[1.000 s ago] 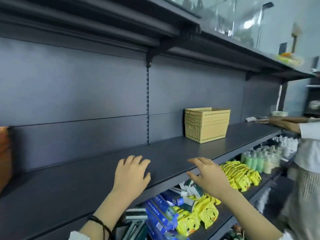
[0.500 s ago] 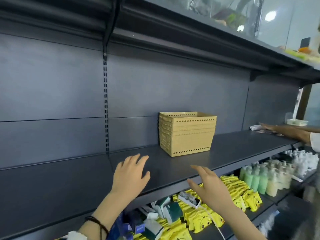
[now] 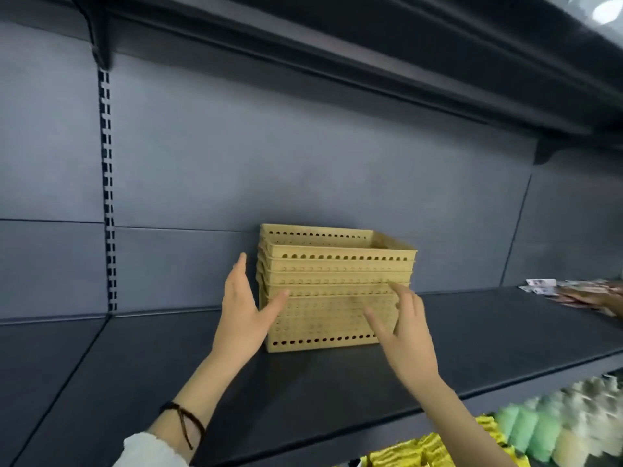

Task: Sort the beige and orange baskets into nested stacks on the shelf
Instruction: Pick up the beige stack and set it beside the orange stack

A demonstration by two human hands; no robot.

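Head view: the nested stack of beige baskets (image 3: 332,284) is seen at frame centre on the dark shelf (image 3: 472,335). The left hand (image 3: 241,308) and right hand (image 3: 406,335) are spread open, flanking its lower half, nothing gripped. The step in hand is judged the reach; both sides must next be clasped evenly.

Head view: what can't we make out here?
- Beige basket stack: exact count, rims blurred; left hand and right hand cover the lower corners.
- Orange baskets: none in frame.
- Lower-shelf goods: motion-blurred, cut by the bottom edge.
- Items at far right: too small.
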